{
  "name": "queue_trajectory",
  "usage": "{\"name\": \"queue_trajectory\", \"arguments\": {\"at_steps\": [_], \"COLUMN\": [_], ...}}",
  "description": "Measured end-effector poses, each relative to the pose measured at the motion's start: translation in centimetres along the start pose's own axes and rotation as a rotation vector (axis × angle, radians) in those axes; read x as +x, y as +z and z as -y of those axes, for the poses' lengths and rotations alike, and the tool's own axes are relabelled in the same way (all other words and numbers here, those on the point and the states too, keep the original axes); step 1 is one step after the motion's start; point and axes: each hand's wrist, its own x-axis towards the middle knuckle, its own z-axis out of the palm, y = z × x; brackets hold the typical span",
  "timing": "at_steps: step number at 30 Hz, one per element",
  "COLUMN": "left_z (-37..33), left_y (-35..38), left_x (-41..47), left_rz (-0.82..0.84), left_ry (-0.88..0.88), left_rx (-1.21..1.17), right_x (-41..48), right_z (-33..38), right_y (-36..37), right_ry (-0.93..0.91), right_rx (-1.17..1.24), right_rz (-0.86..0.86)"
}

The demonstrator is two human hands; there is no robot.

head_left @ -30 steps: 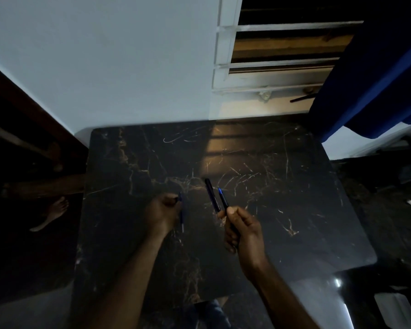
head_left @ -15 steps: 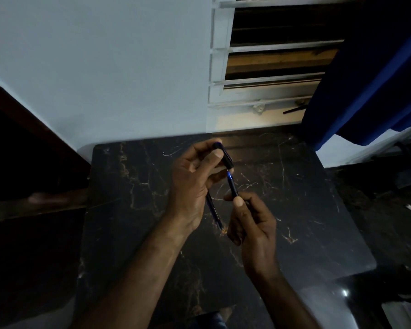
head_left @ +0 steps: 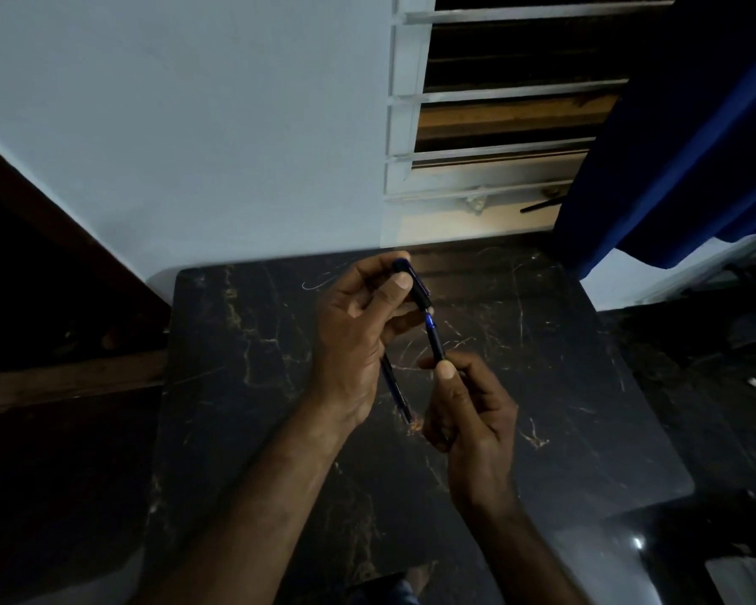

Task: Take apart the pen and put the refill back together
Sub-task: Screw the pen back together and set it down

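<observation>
My left hand [head_left: 350, 342] is raised over the black marble table [head_left: 564, 386] and pinches a short dark pen piece [head_left: 415, 283] between thumb and fingers. Just below it, my right hand [head_left: 472, 412] grips a slim blue pen part [head_left: 435, 338] that points up, its lit blue tip at the open end of the dark piece. A thin dark rod [head_left: 396, 390] sticks out under my left palm. I cannot tell whether that hand holds it or it lies on the table.
The table stands against a pale wall. A louvred window [head_left: 498, 124] is behind it and a blue curtain [head_left: 673, 146] hangs at the right. Dark wooden furniture [head_left: 62, 377] borders the left. The room is dim.
A second ago both hands were low at the table, the left one at a thin piece. Both have risen and the left now holds the dark piece against the blue part.
</observation>
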Motion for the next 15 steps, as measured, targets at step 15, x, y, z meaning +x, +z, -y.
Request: {"name": "queue_trajectory", "arguments": {"at_steps": [15], "left_z": [-0.1], "left_y": [0.8], "left_x": [-2.0], "left_rz": [0.193], "left_ry": [0.392], "left_rx": [0.430], "right_x": [0.7], "right_z": [1.9], "right_y": [1.2], "right_ry": [-0.135], "right_rx": [0.016], "right_rz": [-0.048]}}
